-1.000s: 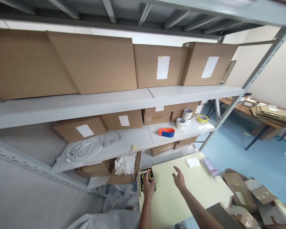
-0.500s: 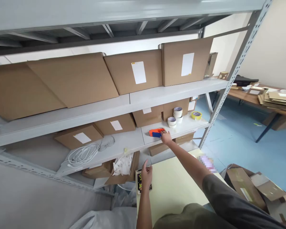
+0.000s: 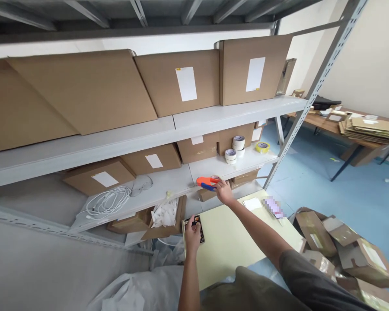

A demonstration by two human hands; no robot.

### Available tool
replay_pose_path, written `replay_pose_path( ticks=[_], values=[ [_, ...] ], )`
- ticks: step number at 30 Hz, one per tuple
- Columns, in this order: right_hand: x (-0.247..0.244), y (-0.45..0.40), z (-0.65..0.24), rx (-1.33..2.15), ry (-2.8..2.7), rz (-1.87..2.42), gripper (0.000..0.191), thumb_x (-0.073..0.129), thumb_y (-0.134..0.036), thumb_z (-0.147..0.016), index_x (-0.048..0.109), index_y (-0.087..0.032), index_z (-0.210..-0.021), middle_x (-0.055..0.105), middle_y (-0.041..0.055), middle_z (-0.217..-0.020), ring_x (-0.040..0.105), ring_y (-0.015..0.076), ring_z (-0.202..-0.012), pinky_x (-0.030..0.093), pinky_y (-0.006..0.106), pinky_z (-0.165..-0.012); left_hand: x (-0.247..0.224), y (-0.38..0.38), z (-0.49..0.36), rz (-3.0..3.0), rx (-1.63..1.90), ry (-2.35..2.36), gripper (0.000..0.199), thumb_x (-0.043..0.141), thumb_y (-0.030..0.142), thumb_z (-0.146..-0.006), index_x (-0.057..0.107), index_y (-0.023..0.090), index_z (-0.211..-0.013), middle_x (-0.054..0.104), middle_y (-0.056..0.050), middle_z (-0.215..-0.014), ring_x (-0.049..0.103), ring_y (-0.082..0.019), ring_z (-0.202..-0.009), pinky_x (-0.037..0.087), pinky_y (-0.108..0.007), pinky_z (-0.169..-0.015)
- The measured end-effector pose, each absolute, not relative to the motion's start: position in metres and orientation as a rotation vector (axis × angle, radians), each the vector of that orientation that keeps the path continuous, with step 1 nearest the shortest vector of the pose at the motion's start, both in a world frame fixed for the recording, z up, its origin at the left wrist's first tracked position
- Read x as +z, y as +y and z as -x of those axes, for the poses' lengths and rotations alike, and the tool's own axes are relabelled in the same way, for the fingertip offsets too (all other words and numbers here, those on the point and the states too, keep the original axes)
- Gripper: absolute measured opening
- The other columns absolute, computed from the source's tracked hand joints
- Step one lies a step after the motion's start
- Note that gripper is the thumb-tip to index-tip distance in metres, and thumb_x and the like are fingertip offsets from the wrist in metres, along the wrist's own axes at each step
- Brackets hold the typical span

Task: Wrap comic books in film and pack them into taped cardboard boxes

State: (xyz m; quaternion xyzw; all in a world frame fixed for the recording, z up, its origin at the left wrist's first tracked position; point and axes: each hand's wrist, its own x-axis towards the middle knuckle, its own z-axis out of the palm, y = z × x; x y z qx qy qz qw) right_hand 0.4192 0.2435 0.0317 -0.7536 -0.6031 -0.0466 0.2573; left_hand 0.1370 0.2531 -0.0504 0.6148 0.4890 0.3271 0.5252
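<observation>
My right hand (image 3: 224, 191) is closed round an orange-and-blue hand tool (image 3: 207, 183), held in front of the middle shelf's edge. Its exact kind is hard to make out. My left hand (image 3: 192, 235) lies over a dark, colourfully printed flat item (image 3: 199, 231) at the far left corner of the pale yellow table (image 3: 230, 239). Thumb and forefinger are apart there, while the other fingers are partly hidden.
Cardboard boxes (image 3: 178, 77) line the grey shelves. Tape rolls (image 3: 231, 156), a yellow tape roll (image 3: 262, 147) and a coiled white cable (image 3: 108, 202) lie on the middle shelf. White paper (image 3: 252, 204) is on the table. Cartons (image 3: 317, 233) are piled at right.
My right hand has lifted the orange-and-blue tool off the middle shelf, towards me. My left hand has shifted further over the printed item. The view has tilted down.
</observation>
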Motion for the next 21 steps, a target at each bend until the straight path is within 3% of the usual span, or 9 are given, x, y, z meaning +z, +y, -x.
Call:
replay_pose_path(
  ticks=[4,8,14,21],
  values=[
    [-0.027,0.186,-0.393,-0.244,-1.529,2.014,0.024,0.049,-0.022,-0.107,0.072,-0.022,-0.112,0.076,0.0108,-0.106,0.056,0.0283,-0.112,0.035,0.039,-0.095,-0.082,0.249,-0.124,-1.487,0.838,1.164,0.053,0.074,0.047,-0.085,0.069,0.026,-0.134,0.076,-0.01,-0.125,0.077,-0.022,-0.096,0.063,-0.036,-0.086],
    [-0.08,0.118,-0.389,-0.194,-1.398,2.179,0.024,0.049,-0.02,-0.106,0.072,-0.021,-0.103,0.076,0.0106,-0.099,0.059,0.0279,-0.108,0.036,0.038,-0.091,-0.117,0.238,-0.124,-1.456,0.741,1.165,0.048,0.072,0.041,-0.086,0.071,0.022,-0.13,0.073,-0.014,-0.133,0.077,-0.023,-0.1,0.062,-0.036,-0.092],
    [-0.138,0.015,-0.419,0.024,-1.202,2.435,0.025,0.049,-0.02,-0.102,0.074,-0.021,-0.1,0.077,0.014,-0.116,0.059,0.0303,-0.121,0.039,0.037,-0.09,-0.139,0.216,-0.146,-1.477,0.658,1.146,0.05,0.069,0.041,-0.089,0.068,0.022,-0.136,0.07,-0.014,-0.137,0.076,-0.021,-0.098,0.06,-0.037,-0.095],
    [-0.193,-0.055,-0.475,0.423,-1.031,2.649,0.029,0.048,-0.018,-0.099,0.076,-0.023,-0.107,0.076,0.0104,-0.127,0.057,0.0288,-0.128,0.04,0.036,-0.093,-0.135,0.186,-0.176,-1.54,0.627,1.174,0.048,0.07,0.041,-0.09,0.068,0.022,-0.134,0.069,-0.015,-0.139,0.076,-0.022,-0.092,0.059,-0.042,-0.096]
  ],
)
